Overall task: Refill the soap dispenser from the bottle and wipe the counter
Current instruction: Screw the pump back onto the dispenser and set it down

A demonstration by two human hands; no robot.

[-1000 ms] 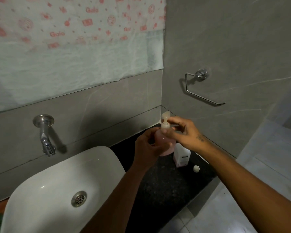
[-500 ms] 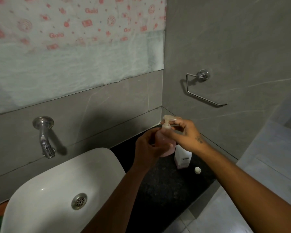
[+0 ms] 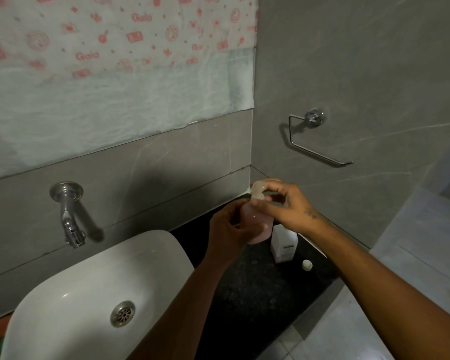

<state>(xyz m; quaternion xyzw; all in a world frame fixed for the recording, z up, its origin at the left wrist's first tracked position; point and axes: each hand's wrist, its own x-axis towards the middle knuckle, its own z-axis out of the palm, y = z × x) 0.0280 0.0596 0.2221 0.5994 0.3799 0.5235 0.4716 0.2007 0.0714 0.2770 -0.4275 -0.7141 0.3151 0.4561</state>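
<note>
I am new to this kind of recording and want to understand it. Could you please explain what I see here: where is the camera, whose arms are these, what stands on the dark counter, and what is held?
There is no machine here. The camera sits on a person's head and looks forward and down, so the two arms reaching in are that person's own.

The left hand grips the body of a pink soap dispenser. The right hand holds the pump top of that dispenser with its fingertips; whether it is being screwed on or off cannot be told from one picture.

On the black counter stands a white bottle, just behind the dispenser, and a small white cap lies beside it. To the left are a white sink and a metal tap on the wall.
</note>
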